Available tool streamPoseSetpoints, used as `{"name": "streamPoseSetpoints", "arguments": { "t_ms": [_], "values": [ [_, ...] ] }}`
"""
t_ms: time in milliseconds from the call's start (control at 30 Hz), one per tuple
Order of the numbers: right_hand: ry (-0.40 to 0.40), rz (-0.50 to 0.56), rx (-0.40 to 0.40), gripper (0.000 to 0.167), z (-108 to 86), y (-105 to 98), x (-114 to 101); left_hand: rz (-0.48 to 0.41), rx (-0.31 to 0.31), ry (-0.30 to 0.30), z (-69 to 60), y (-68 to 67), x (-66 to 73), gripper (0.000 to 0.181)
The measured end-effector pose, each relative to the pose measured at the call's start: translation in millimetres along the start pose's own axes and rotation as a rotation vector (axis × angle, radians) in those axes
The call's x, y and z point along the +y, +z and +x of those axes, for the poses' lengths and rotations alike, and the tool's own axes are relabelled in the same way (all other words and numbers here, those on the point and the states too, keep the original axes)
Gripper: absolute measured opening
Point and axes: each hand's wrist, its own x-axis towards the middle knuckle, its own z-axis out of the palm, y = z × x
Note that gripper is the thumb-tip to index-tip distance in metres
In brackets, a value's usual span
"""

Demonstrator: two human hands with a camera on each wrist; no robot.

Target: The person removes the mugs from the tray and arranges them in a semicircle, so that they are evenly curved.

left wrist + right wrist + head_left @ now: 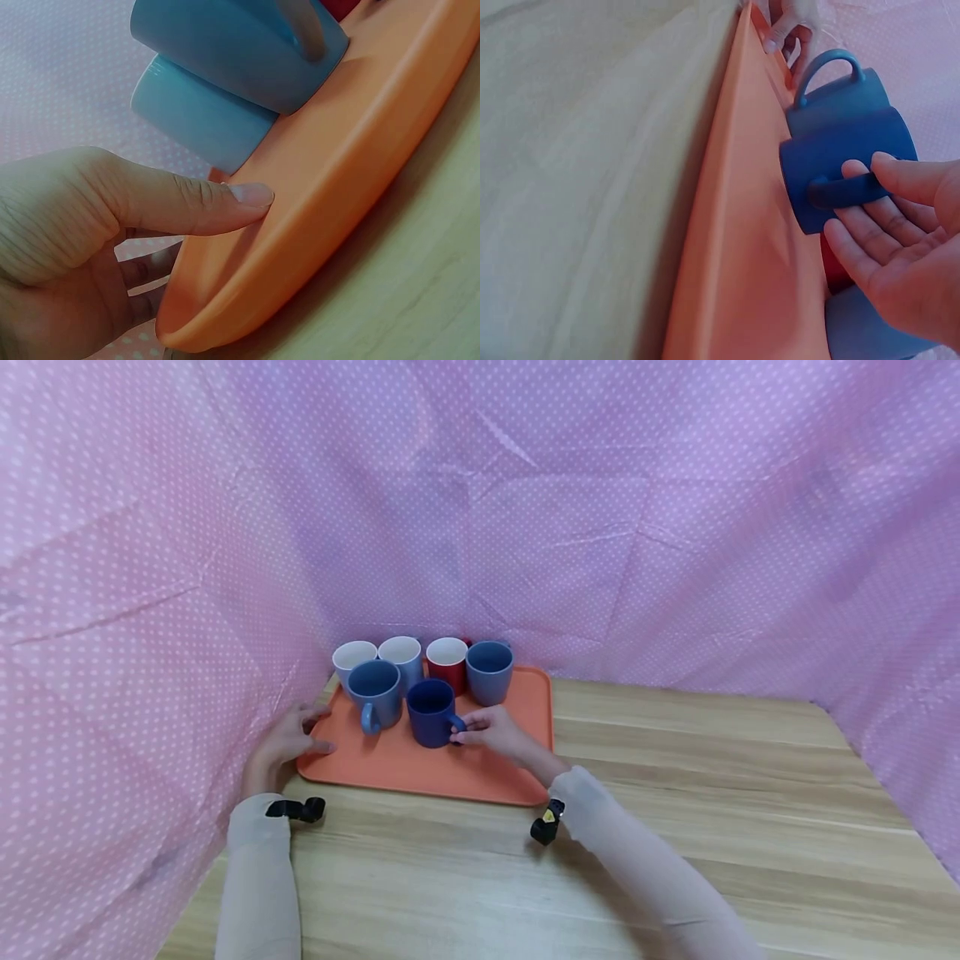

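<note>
An orange tray (480,777) lies on the table and bears several mugs. My right hand (491,732) pinches the handle of the dark blue mug (431,718), which stands upright at the tray's middle. In the right wrist view, the thumb (907,180) lies on one side of that handle, fingers on the other. My left hand (288,737) grips the tray's left edge, thumb (217,206) over the rim and the other fingers partly hidden outside it. Beside the dark blue mug stands a grey-blue mug (377,693), its handle facing the front.
Along the tray's back stand a pale mug (353,656) with white inside, a light blue mug (402,660), a red mug (447,668) and another grey-blue mug (491,677). A pink dotted cloth (480,527) hangs close behind and at the left. The wooden table (712,760) extends rightward.
</note>
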Motion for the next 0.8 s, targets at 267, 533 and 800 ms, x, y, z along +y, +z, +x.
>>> {"name": "streamPoseSetpoints", "arguments": {
  "t_ms": [267, 533, 800],
  "values": [
    [-0.014, -0.031, -0.016, 0.025, -10.6, -11, 2, 0.029, -0.004, -0.012, -3.7, -0.9, 2.3, 0.080],
    [0.029, -0.016, -0.013, 0.023, -20.3, -20, 3, -0.049, -0.021, -0.035, -3.0, -1.4, 2.1, 0.081],
    [0.005, -0.030, 0.005, 0.019, -30.4, -24, 4, -0.012, -0.022, 0.007, -3.2, -2.5, 1.7, 0.080]
  ]
}}
